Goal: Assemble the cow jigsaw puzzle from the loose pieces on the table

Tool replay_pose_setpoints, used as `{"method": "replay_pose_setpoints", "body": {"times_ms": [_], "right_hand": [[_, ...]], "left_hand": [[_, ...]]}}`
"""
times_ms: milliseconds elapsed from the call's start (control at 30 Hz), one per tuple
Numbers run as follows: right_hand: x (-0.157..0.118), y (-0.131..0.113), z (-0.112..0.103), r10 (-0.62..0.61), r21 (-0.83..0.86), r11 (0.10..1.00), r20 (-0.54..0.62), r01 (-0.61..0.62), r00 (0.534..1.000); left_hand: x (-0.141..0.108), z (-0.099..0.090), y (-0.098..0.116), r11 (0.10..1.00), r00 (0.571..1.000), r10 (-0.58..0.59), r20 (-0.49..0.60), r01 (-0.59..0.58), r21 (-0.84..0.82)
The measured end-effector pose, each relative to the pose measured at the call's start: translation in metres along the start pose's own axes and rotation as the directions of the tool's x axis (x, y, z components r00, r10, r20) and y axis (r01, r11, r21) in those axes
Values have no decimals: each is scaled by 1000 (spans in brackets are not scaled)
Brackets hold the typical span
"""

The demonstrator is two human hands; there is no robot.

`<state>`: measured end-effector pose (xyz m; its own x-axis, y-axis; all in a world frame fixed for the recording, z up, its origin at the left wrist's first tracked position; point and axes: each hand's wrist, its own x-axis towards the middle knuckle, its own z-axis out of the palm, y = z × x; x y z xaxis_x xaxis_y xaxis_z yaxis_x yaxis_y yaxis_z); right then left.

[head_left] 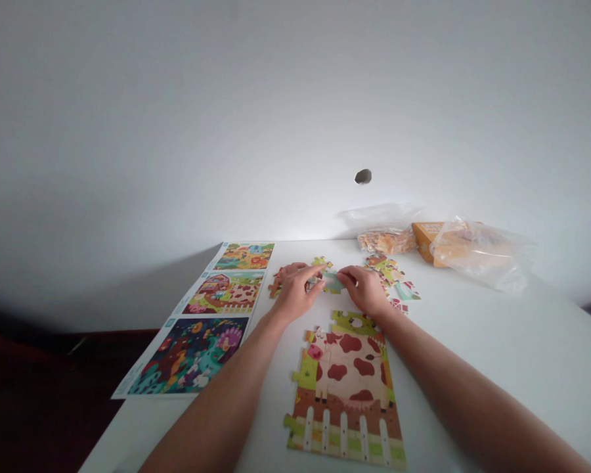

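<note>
My left hand [296, 290] is over the far part of the white table, index finger and thumb stretched out and apart. Loose puzzle pieces [274, 284] show partly beneath its palm. My right hand [367, 289] has its fingertips closed on the right edge of a pale blue-green puzzle piece [331, 282] lying between the hands. A yellow-green piece [321, 261] is just beyond it. Nearer to me lies a joined puzzle section [349, 387] with a spotted cow, a sheep and a white fence; its left edge has free tabs.
On the left lies a sheet [182, 307] with three printed pictures. More loose pieces [389, 272] are right of my right hand. Behind them stand a plastic bag of pieces [387, 241], an orange box [426, 243] and clear plastic wrapping [492, 256]. A white wall [295, 118] rises behind.
</note>
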<state>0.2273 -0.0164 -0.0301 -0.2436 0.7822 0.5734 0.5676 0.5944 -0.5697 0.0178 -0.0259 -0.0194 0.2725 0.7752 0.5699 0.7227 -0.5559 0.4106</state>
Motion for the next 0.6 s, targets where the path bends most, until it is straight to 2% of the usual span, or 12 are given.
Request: {"method": "replay_pose_setpoints", "body": {"times_ms": [267, 367, 500, 600], "right_hand": [[0, -2, 0, -13, -21, 1000, 68, 14, 998], [2, -1, -8, 6, -71, 997, 51, -2, 999], [4, 6, -24, 82, -150, 985, -41, -88, 996], [5, 12, -35, 118, -196, 973, -21, -120, 993]], "left_hand": [[-2, 3, 2, 997, 995, -68, 78, 71, -35], [-2, 3, 1, 997, 994, -64, 87, 67, -29], [-3, 2, 6, 997, 988, 26, 150, -16, -71], [-6, 1, 14, 993, 957, 109, 268, -94, -70]]}}
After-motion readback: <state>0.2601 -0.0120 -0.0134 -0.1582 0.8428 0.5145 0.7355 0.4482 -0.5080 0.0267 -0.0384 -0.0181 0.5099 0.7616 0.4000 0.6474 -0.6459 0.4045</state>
